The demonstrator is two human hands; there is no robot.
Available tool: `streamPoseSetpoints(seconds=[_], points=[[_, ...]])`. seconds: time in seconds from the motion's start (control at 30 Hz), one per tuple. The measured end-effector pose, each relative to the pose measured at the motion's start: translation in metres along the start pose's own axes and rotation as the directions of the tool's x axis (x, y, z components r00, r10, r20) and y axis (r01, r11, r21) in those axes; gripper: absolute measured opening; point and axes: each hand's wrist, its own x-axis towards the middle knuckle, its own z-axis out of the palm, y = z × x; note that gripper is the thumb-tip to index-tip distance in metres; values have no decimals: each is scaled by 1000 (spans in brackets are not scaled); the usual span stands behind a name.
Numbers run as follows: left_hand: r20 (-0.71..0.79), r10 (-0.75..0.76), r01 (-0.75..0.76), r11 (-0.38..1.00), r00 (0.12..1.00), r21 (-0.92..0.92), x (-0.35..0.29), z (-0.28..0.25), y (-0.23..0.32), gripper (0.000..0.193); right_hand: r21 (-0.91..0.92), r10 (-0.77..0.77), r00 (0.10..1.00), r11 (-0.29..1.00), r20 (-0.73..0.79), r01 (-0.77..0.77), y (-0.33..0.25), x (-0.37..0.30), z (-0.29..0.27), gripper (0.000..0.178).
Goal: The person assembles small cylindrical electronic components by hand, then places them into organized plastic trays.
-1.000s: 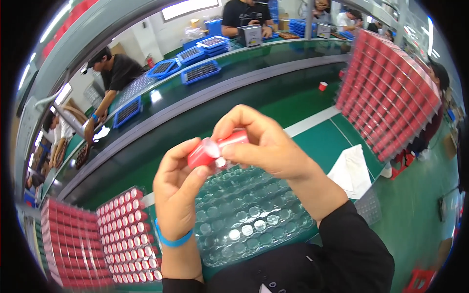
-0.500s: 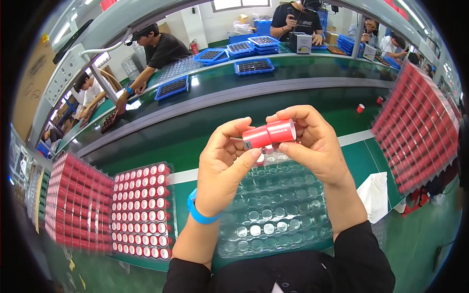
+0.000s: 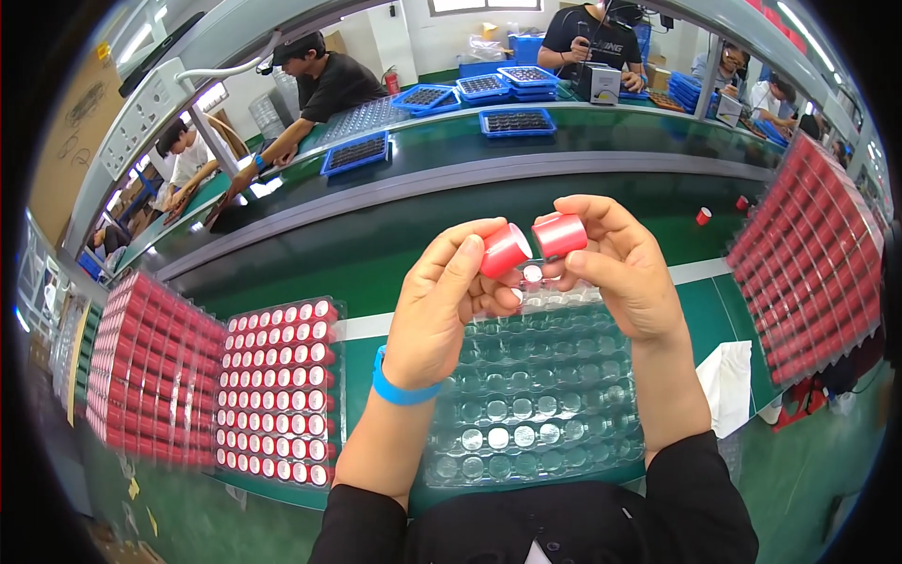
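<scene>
My left hand [image 3: 442, 291] is closed round a red cylinder [image 3: 505, 251], pinching it between thumb and fingers, tilted with its pale end up to the right. In my right hand [image 3: 615, 268] is a second red cylinder [image 3: 560, 235], held nearly level between thumb and fingers. A narrow gap parts the two cylinders. Below the hands lies a clear plastic tray [image 3: 536, 395] with rows of round pockets, mostly unfilled. A white-ended piece [image 3: 533, 273] shows at its far edge, between the hands; another white end by my left fingers is partly hidden.
To the left, a clear tray of red cylinders [image 3: 277, 390] lies beside a tall stack of filled trays [image 3: 155, 376]. Another filled stack [image 3: 813, 263] stands at right, near a white cloth [image 3: 728, 385]. Beyond runs a green conveyor [image 3: 423, 150] with blue trays [image 3: 517, 122]; co-workers sit behind it.
The two red cylinders, end to end before, are now apart, one in each hand. The left one has tilted. The whole view has shifted slightly.
</scene>
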Motion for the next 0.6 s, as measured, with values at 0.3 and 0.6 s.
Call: streamPoseSetpoints(seconds=[0.3, 0.6], points=[[57, -7, 5, 999, 998, 35, -1, 2, 5, 44, -83, -108, 994, 991, -1, 108, 7, -2, 5, 47], [44, 129, -134, 982, 991, 133, -1, 3, 2, 46, -70, -87, 996, 994, 5, 88, 0, -1, 2, 41]])
